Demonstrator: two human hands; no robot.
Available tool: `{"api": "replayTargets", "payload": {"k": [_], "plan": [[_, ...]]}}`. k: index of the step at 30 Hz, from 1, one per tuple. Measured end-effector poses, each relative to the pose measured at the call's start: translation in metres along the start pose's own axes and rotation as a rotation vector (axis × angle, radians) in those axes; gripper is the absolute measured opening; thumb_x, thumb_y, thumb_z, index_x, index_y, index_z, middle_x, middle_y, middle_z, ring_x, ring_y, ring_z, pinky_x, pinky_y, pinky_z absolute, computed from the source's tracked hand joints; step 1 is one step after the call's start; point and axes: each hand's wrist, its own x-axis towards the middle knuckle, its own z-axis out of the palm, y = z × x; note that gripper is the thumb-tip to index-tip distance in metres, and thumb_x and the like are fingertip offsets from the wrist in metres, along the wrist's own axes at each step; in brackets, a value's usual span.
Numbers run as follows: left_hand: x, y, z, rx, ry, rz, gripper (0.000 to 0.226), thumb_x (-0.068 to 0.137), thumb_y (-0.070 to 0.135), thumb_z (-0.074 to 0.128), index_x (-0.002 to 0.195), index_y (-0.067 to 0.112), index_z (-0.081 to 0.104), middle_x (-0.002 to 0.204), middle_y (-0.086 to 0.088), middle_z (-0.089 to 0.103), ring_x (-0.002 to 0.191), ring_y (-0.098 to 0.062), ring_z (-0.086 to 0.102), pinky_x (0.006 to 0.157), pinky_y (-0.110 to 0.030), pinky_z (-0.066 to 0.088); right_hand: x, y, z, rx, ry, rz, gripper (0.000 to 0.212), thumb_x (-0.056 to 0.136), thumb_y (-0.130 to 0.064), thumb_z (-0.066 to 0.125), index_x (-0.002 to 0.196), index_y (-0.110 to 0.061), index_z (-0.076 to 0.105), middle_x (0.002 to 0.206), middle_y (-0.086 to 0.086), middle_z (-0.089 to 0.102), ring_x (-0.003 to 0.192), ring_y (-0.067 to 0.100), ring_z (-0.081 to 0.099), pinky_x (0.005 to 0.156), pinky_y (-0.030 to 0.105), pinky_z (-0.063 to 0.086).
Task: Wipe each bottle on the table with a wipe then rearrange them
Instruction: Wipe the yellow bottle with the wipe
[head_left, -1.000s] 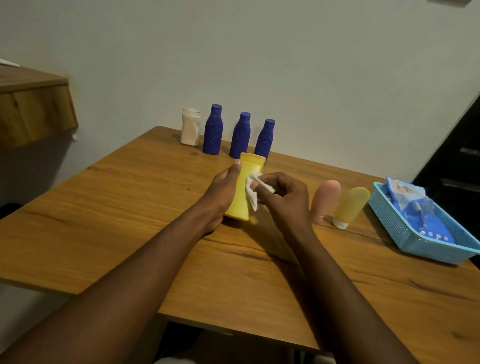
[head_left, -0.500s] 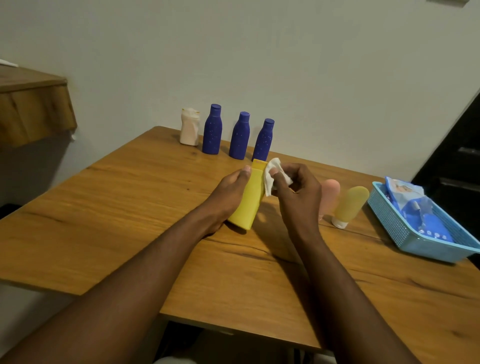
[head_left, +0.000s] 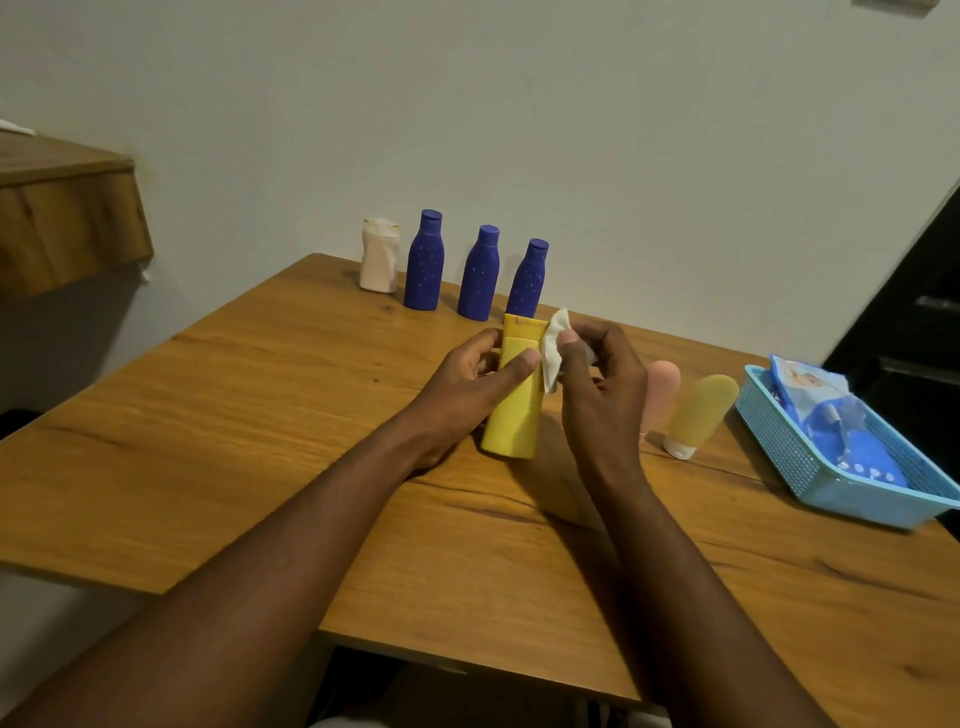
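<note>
My left hand (head_left: 467, 384) grips a yellow bottle (head_left: 514, 410) at mid-table, holding it tilted with its base near the wood. My right hand (head_left: 597, 384) pinches a white wipe (head_left: 553, 348) against the bottle's upper right side, by the cap. Three dark blue bottles (head_left: 480, 273) and a small white bottle (head_left: 380, 254) stand in a row along the back wall. A pink tube (head_left: 662, 387), partly hidden behind my right hand, and a pale yellow tube (head_left: 698, 413) stand cap-down to the right.
A light blue mesh basket (head_left: 779, 447) holding a blue wipes pack (head_left: 826, 410) sits at the table's right edge. A wooden shelf (head_left: 67, 218) juts from the wall at upper left. The wooden table (head_left: 234, 415) ends close to my body.
The wipe has travelled from the bottle's middle up to its cap end. My left hand has turned the yellow bottle and regripped it with the thumb across the front.
</note>
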Motion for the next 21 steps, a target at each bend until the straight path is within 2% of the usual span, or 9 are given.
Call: {"api": "replayTargets", "payload": {"k": [1,3,6,9,14,17,21], "plan": [[0.000,0.000,-0.001,0.017,0.016,0.020,0.037,0.100,0.041,0.067,0.136,0.036,0.057,0.134,0.003,0.068,0.122,-0.017,0.066,0.103,-0.050,0.058,-0.001,-0.001,0.001,-0.023,0.007,-0.034,0.018,0.103,-0.022,0.058,0.118,-0.017,0.066,0.112,-0.007,0.068,0.102,0.004,0.062,0.073,0.012,0.049],[0.000,0.000,-0.002,0.056,0.052,0.063,0.042,0.099,0.041,0.069,0.139,0.033,0.058,0.134,0.005,0.067,0.123,-0.016,0.065,0.102,-0.051,0.058,-0.002,-0.001,0.003,-0.078,0.011,-0.110,0.017,0.102,-0.023,0.059,0.117,-0.020,0.066,0.114,-0.008,0.065,0.103,0.003,0.059,0.072,0.010,0.047],[0.000,-0.002,-0.004,0.102,0.091,0.126,0.049,0.094,0.043,0.075,0.139,0.030,0.060,0.131,0.005,0.068,0.123,-0.016,0.064,0.102,-0.052,0.057,-0.001,0.000,0.005,-0.174,0.010,-0.240,0.019,0.101,-0.021,0.060,0.117,-0.015,0.068,0.117,-0.001,0.064,0.107,0.012,0.058,0.081,0.018,0.049],[0.000,-0.003,-0.004,0.167,0.127,0.174,0.051,0.091,0.041,0.078,0.138,0.030,0.062,0.128,0.009,0.069,0.121,-0.011,0.064,0.103,-0.048,0.057,-0.001,-0.004,0.004,-0.311,-0.019,-0.347,0.027,0.098,-0.025,0.052,0.115,-0.013,0.069,0.118,0.003,0.065,0.110,0.021,0.055,0.087,0.018,0.040],[0.000,-0.007,-0.004,0.241,0.158,0.214,0.053,0.095,0.019,0.075,0.145,0.027,0.058,0.134,0.011,0.066,0.122,-0.007,0.061,0.105,-0.040,0.056,-0.008,-0.014,0.007,-0.493,-0.130,-0.483,0.038,0.093,-0.030,0.044,0.119,-0.015,0.068,0.122,0.001,0.067,0.118,0.026,0.051,0.088,0.036,0.040],[0.000,-0.008,-0.005,0.263,0.167,0.243,0.052,0.095,0.020,0.076,0.144,0.023,0.058,0.134,0.008,0.067,0.124,-0.009,0.062,0.104,-0.042,0.056,-0.006,-0.012,0.006,-0.464,-0.107,-0.455,0.034,0.095,-0.030,0.045,0.117,-0.017,0.068,0.119,-0.001,0.068,0.116,0.022,0.052,0.086,0.038,0.041],[0.000,-0.006,-0.002,0.283,0.188,0.251,0.052,0.091,0.035,0.080,0.139,0.023,0.062,0.129,0.009,0.068,0.119,-0.005,0.062,0.096,-0.032,0.056,0.004,0.001,-0.003,-0.355,-0.005,-0.304,0.030,0.098,-0.031,0.047,0.117,-0.021,0.067,0.114,-0.004,0.068,0.109,0.016,0.052,0.082,0.046,0.049]]}}
